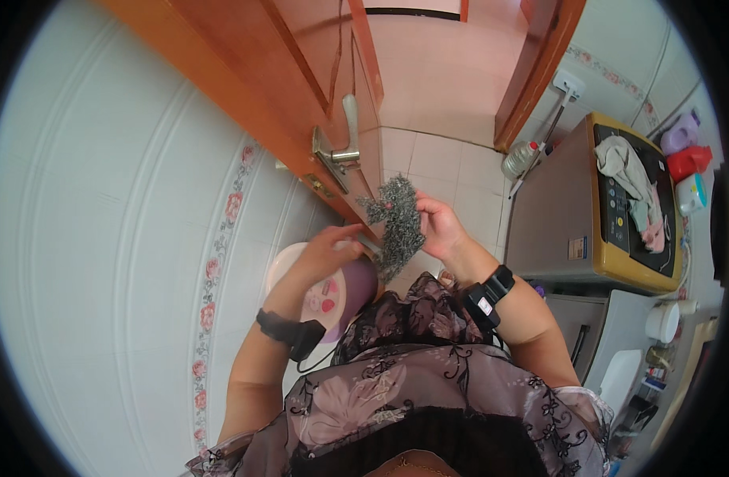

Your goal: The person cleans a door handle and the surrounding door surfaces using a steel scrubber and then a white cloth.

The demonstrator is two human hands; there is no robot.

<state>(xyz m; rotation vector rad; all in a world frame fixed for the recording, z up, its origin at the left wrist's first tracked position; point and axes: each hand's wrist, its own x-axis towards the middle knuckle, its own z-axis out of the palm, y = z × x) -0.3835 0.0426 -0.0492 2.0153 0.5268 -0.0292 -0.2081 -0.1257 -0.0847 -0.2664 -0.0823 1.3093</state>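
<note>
A grey-green fuzzy bundle [400, 229], perhaps a tangled scrubbing mesh or dried plant, hangs in front of me. My right hand [440, 228] grips its right edge, with the fingers partly hidden behind it. Just left of the bundle is my left hand [334, 249], its fingers loosely bent and the index finger pointing towards it; I see nothing held there. Beyond the bundle stands a wooden door [254, 89] with a metal lever handle [350, 131]. Below my left hand is a pink and purple lidded bin [355, 286] with a cartoon print.
A top-loading washing machine [549, 203] stands at the right with cloths [629, 173] on its lid and bottles beside them. A clear plastic jug [518, 161] and a long pole [540, 143] are near the door frame [537, 71]. The tiled wall [102, 238] is at the left.
</note>
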